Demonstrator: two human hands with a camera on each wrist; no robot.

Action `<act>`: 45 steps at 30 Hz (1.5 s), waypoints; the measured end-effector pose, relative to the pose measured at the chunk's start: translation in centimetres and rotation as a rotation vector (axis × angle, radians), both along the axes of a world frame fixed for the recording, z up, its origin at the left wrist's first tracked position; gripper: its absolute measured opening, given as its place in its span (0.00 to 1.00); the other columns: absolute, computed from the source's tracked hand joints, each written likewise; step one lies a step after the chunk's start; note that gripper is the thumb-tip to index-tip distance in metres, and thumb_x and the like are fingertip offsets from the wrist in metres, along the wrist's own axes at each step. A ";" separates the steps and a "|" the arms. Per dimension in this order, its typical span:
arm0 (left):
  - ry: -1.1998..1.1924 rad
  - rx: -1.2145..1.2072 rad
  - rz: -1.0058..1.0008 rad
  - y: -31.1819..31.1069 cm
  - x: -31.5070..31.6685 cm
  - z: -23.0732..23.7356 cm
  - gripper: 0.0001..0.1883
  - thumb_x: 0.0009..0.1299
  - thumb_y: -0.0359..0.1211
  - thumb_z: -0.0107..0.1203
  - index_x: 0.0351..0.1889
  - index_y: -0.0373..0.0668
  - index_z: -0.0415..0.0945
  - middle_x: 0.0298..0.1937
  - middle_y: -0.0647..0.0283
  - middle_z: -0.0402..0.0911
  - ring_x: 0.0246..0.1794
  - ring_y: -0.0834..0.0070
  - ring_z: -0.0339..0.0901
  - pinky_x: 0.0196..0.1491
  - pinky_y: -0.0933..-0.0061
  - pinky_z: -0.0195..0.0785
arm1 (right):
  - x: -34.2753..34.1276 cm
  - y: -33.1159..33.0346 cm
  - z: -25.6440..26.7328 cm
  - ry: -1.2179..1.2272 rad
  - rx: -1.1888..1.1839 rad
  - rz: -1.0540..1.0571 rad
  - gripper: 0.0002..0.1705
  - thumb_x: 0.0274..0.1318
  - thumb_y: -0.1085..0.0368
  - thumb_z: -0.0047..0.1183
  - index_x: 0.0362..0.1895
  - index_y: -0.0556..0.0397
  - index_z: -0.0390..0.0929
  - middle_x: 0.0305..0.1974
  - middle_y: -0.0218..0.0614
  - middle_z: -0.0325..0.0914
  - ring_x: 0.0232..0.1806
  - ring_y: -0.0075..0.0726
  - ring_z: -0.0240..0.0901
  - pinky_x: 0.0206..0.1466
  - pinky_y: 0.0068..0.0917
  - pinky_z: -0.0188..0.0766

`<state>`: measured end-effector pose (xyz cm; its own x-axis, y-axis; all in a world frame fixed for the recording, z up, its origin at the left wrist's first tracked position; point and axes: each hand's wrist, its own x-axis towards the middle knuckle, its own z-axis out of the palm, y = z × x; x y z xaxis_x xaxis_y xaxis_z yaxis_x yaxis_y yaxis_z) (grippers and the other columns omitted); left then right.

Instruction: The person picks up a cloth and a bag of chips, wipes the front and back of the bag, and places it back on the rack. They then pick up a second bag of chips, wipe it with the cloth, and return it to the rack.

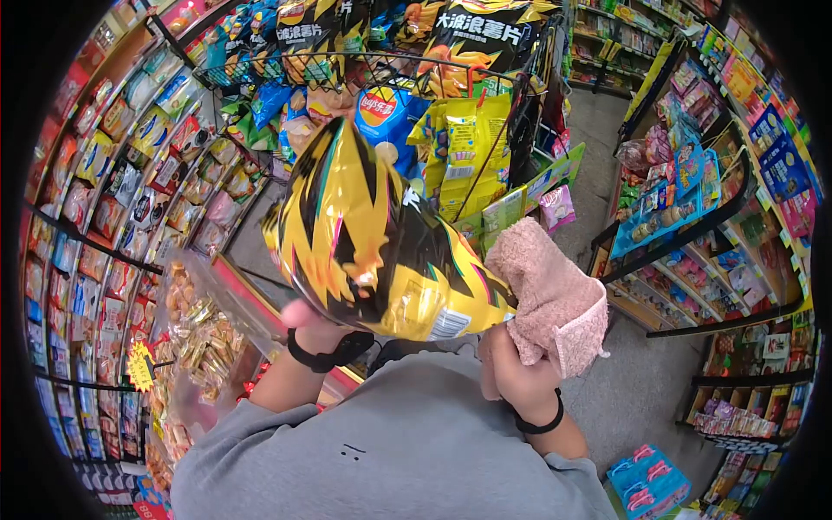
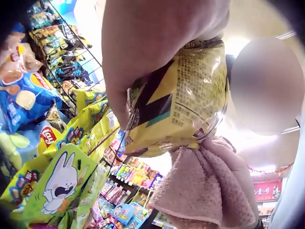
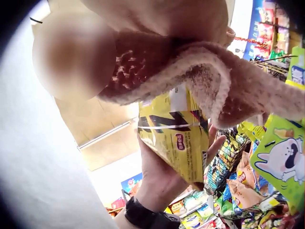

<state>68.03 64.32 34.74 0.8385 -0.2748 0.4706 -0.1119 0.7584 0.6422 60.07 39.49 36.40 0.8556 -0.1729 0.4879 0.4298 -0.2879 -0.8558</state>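
Observation:
A black and yellow chip bag (image 1: 368, 247) is held up in front of the grey shirt. My left hand (image 1: 312, 329) grips it from beneath at its left side; most of those fingers are hidden behind the bag in the head view. The left wrist view shows the left hand (image 2: 152, 47) curled over the bag's edge. At the bag's right end, my right hand (image 1: 527, 380) holds a bunched pink towel (image 1: 550, 290), which meets the bag's corner. In the right wrist view the towel (image 3: 238, 86) drapes below the right hand (image 3: 167, 16), above the bag (image 3: 178, 138).
A wire rack (image 1: 347, 65) of chip bags stands ahead, with yellow snack packs (image 1: 468, 152) on its near side. Packed shelves (image 1: 113, 234) line the left. To the right are a snack stand (image 1: 693, 199) and a blue box (image 1: 648, 481) on the floor.

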 end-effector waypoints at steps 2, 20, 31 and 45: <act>0.011 -0.030 0.029 0.2 0.2 -1.3 0.36 0.69 0.53 0.47 0.69 0.42 0.56 0.61 0.48 0.70 0.52 0.56 0.76 0.53 0.59 0.72 | 0.1 -0.3 -0.1 -0.074 -0.106 0.000 0.21 0.50 0.79 0.56 0.50 0.63 0.70 0.37 0.34 0.77 0.35 0.24 0.75 0.37 0.23 0.73; 0.201 0.412 0.160 -6.1 -0.2 3.6 0.29 0.73 0.48 0.50 0.62 0.36 0.64 0.58 0.61 0.73 0.55 0.75 0.72 0.58 0.71 0.64 | 0.3 -2.8 2.9 -0.011 -0.143 0.388 0.27 0.52 0.64 0.60 0.55 0.61 0.68 0.47 0.48 0.73 0.53 0.51 0.70 0.58 0.39 0.63; 0.218 0.523 0.078 -6.3 -1.2 2.9 0.27 0.73 0.46 0.50 0.63 0.37 0.63 0.58 0.63 0.73 0.56 0.76 0.71 0.59 0.71 0.64 | -0.6 -2.7 1.9 0.056 -0.336 0.563 0.17 0.57 0.66 0.51 0.50 0.59 0.73 0.49 0.47 0.71 0.53 0.54 0.66 0.58 0.41 0.60; 0.111 0.526 0.131 -6.4 -1.2 4.7 0.26 0.73 0.44 0.51 0.62 0.36 0.66 0.58 0.63 0.74 0.56 0.75 0.71 0.59 0.71 0.62 | -0.7 -1.8 1.3 -0.086 -0.487 0.419 0.19 0.60 0.68 0.45 0.54 0.62 0.71 0.55 0.52 0.69 0.61 0.57 0.62 0.66 0.44 0.53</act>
